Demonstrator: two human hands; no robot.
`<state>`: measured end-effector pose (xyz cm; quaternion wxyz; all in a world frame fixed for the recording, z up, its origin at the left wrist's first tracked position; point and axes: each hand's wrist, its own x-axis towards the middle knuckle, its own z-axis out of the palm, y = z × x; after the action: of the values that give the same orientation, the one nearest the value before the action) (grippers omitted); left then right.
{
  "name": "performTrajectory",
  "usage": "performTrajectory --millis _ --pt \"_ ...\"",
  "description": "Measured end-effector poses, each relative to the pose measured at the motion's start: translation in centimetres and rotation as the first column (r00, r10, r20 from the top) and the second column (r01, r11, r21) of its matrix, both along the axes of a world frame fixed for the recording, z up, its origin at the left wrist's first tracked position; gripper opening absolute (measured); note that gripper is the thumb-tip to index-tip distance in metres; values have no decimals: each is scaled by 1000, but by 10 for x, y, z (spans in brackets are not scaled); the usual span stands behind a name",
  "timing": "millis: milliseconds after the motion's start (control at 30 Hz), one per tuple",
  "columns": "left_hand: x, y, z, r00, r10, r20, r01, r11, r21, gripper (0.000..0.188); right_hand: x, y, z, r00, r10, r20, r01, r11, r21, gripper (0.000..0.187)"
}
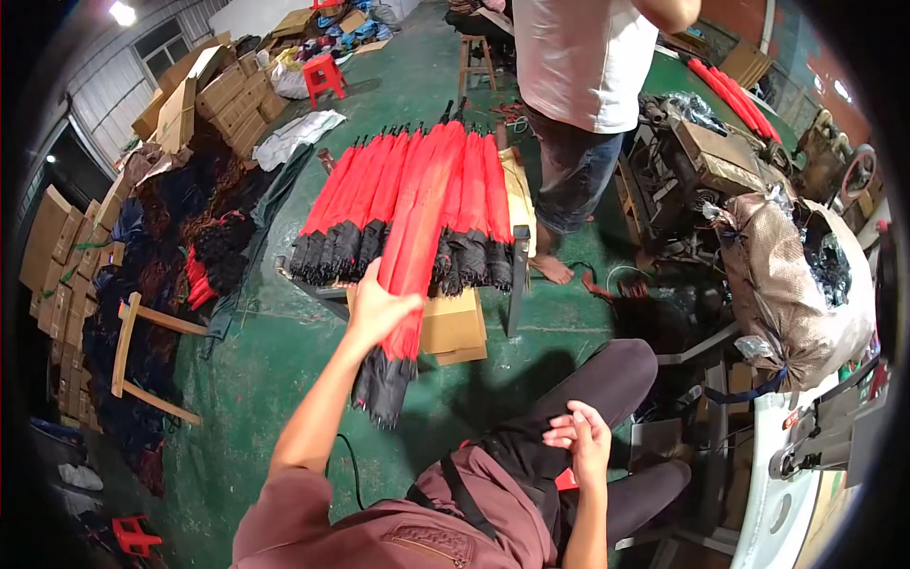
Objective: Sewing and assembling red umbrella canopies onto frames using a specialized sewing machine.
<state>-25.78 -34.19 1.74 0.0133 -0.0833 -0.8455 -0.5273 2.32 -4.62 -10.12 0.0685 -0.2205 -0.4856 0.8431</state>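
My left hand [381, 311] is wrapped round a folded umbrella [414, 242] with a red canopy and a black lower border. This umbrella lies slanted over a row of similar red and black folded umbrellas [353, 194], its black end jutting out toward me. The row rests side by side on a low stand [518, 284]. Above my lap, my right hand [583, 441] is empty, its fingers loosely bent and apart. Something small and red [566, 479] shows beside that wrist.
Another person [583, 95] stands barefoot just beyond the stand, to the right. Cardboard boxes [455, 327] lie under it. At my right are a stuffed woven sack [773, 275] and a white-edged machine table [773, 493]. A wooden frame [128, 346] and dark cloth heaps lie left.
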Motion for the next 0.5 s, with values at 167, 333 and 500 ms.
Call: performTrajectory --millis 167,333,500 --pt "-91 41 -33 1000 12 0 -12 997 -76 80 39 26 -29 989 -145 31 143 989 48 27" --pt "-191 83 -55 998 55 -11 -56 982 -181 87 61 27 -63 933 -332 136 335 942 2 25" --pt "-217 142 -68 1000 -13 -28 7 977 -215 98 64 24 -78 882 -411 229 435 898 -64 24"
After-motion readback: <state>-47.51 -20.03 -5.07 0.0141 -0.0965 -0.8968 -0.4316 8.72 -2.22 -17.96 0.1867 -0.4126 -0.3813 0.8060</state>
